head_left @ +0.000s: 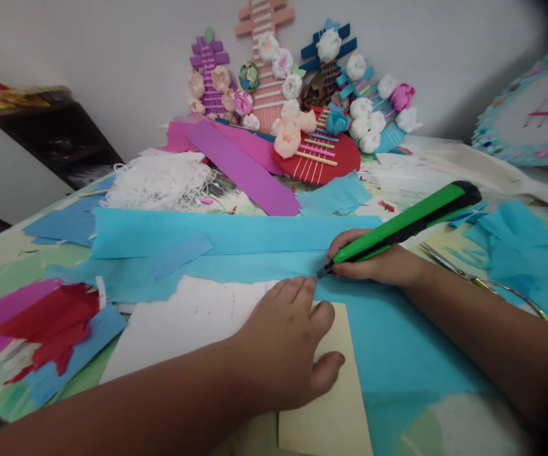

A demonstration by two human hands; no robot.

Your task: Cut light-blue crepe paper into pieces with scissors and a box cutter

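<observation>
Here, nearest the viewer, a yellow card (328,421) and white paper (160,332) lie beneath the left hand (286,342), which is palm down, its grip spread and holding nothing. Just beyond, the right hand (383,266) has its grip closed around a green cutter (407,218), the tip at the blue paper (397,345) on the tabletop (27,266). Scissors (485,284) lie to the right. Farther back, white string (160,182) is heaped before flower-trimmed models (269,92).
</observation>
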